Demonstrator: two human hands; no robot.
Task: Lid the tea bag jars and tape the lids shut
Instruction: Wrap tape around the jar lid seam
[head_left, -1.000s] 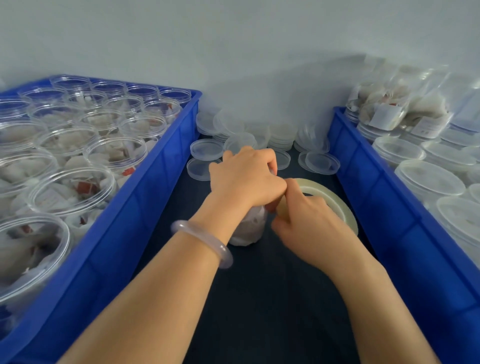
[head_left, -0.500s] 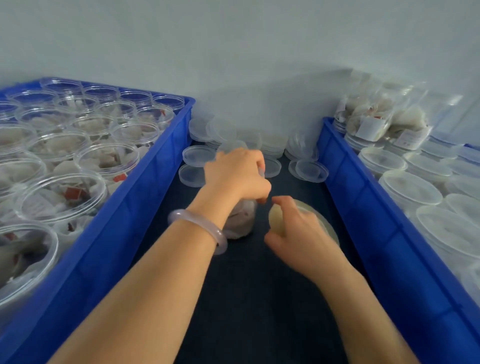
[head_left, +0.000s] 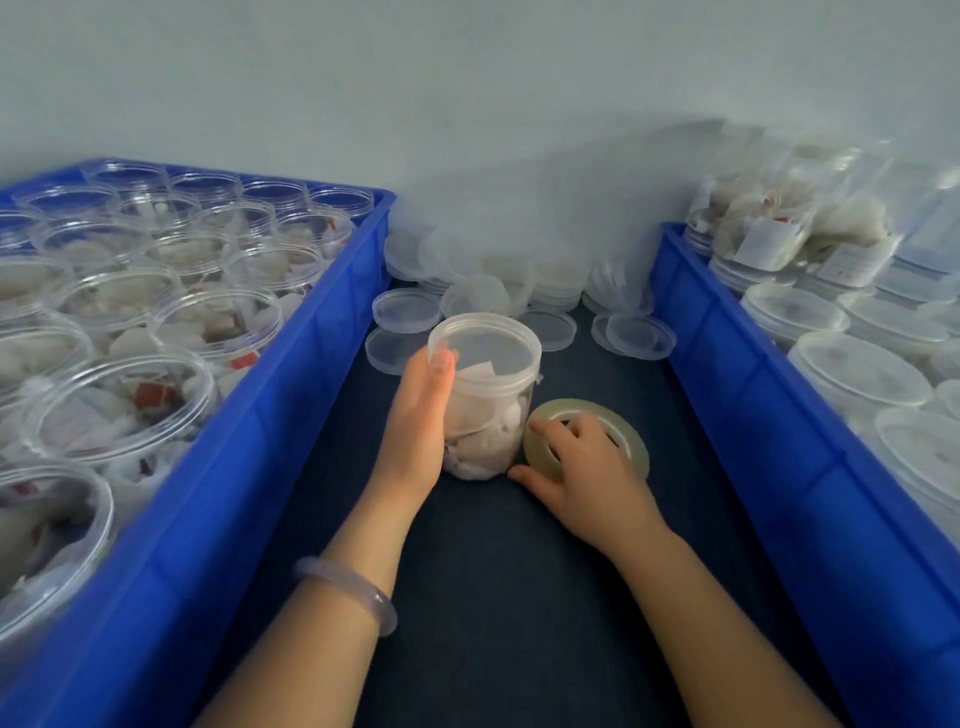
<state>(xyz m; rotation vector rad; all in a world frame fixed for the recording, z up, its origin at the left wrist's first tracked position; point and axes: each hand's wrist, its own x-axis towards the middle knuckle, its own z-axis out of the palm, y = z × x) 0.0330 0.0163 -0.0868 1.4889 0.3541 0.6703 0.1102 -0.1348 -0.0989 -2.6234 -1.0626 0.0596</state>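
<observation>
- Hands have shifted within the last second: the left hand (head_left: 421, 421), which covered the top of the jar (head_left: 488, 415), is now down at its left side, and the right hand (head_left: 587, 467) has come away from the lid edge.
- The tape roll (head_left: 631, 441), held up against the jar a second ago, now lies flat on the dark mat (head_left: 519, 597), just beside the jar's base on its right.
- The taping of this jar therefore looks finished or nearly so. A small clear tab juts from the rim on the right, but it is too faint to say whether it is a tape end.
- The left hand cups the jar, palm to the wall and thumb reaching up to the lid (head_left: 488, 348); its fingers curl out of sight behind.
- The right hand is draped over the roll, fingers curled across its top and thumb at its near edge.
- The jar stands upright on the mat between the two blue crates. It is clear plastic, stuffed with pale tea bags, and its translucent lid sits level.
- The left crate (head_left: 291, 415) holds open jars (head_left: 124, 400) still waiting for lids; the right crate (head_left: 727, 364) holds lidded jars (head_left: 852, 369).
- Loose lids (head_left: 408, 309) lie piled at the far end of the mat.
</observation>
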